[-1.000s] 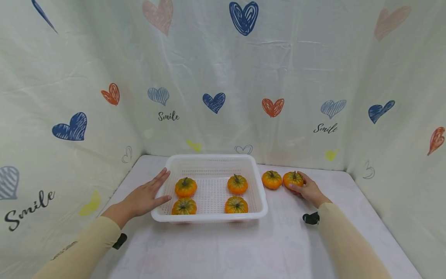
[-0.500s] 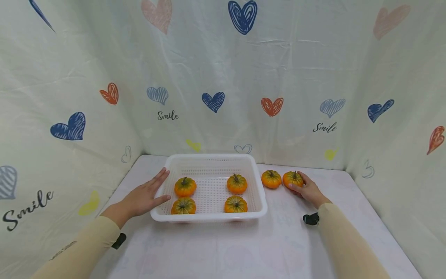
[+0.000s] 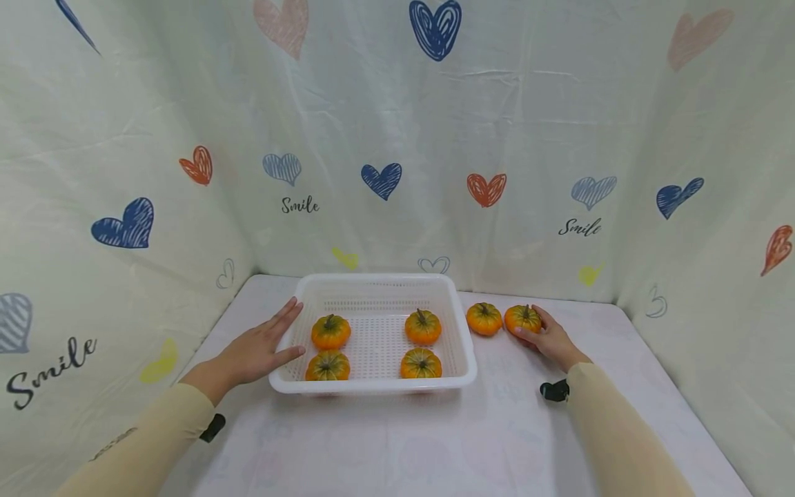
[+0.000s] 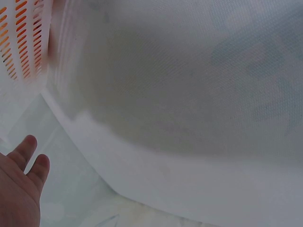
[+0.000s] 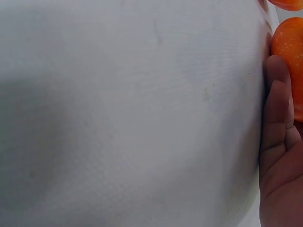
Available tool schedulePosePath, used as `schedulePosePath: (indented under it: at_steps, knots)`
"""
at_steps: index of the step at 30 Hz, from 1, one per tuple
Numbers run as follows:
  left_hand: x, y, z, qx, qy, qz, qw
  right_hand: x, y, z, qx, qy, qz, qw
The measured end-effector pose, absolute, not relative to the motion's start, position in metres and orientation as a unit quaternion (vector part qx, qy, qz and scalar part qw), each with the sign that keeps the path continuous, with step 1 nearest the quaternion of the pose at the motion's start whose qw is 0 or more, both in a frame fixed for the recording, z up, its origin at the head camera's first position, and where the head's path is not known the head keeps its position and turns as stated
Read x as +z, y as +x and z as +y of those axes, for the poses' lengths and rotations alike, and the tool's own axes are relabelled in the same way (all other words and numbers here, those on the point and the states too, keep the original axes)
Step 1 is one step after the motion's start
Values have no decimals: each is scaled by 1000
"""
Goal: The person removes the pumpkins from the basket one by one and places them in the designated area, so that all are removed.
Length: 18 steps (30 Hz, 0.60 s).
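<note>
Rightmost pumpkin (image 3: 520, 319), right of centre in the head view, sits grasped by the nearer right hand (image 3: 553, 344), with most of the white basket (image 3: 373, 388) between it and the straight-fingered left hand (image 3: 257, 350) at left.

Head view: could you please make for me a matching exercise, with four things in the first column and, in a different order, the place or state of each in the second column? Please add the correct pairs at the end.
Column 1
1. Left hand
2. Right hand
3. White basket
4. Backdrop cloth

Column 2
A. Contains four pumpkins
B. At the basket's left rim, holding nothing
C. Printed with hearts and the word Smile
D. Holding the rightmost pumpkin

Pairs: 1-B, 2-D, 3-A, 4-C
</note>
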State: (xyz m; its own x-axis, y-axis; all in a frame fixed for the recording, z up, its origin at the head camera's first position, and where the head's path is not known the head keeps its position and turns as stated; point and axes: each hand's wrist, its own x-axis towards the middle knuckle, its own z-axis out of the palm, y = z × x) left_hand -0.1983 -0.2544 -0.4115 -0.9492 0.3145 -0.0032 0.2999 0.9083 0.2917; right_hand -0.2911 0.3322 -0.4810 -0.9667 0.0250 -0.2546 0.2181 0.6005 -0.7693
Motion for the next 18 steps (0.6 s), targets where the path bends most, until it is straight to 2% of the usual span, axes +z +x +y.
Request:
schedulePosePath:
  at_steps: [18]
  knots:
    - [-413,-200,-256,149,155,976,28,-482,-290,333,-431,68,892,115]
